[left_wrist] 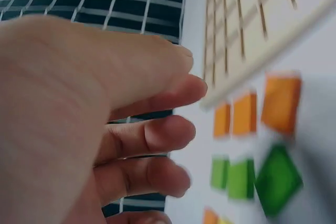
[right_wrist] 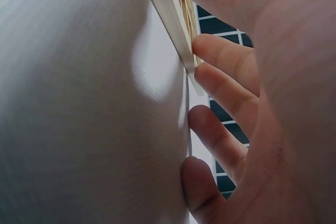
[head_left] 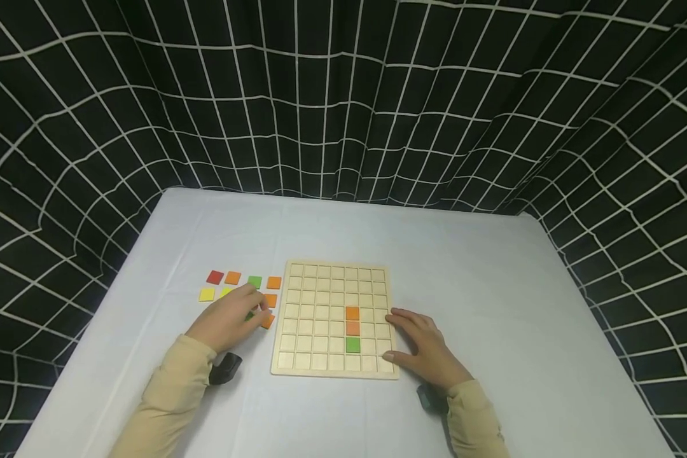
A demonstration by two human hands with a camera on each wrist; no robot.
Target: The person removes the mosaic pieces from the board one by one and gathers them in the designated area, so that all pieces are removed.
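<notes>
My left hand [head_left: 229, 318] hovers over loose square tiles left of the board, thumb and index tips close together, fingers loosely bent. In the left wrist view no tile shows between its fingertips. Near it lie a green tile [left_wrist: 278, 180] and an orange tile [left_wrist: 282, 102], beyond the fingertips. My right hand [head_left: 426, 348] rests at the right edge of the wooden grid board [head_left: 334, 375], thumb and fingers spread, fingertips touching the rim. One column of the board holds an orange tile [head_left: 352, 313], another orange tile [head_left: 352, 328] and a green tile [head_left: 352, 345].
Left of the board lie a red tile [head_left: 214, 277], a yellow tile [head_left: 207, 294] and several orange and green ones, some partly hidden by the left hand. A white cloth covers the table [head_left: 492, 286]. Black curtains [head_left: 343, 95] with white grid lines surround it.
</notes>
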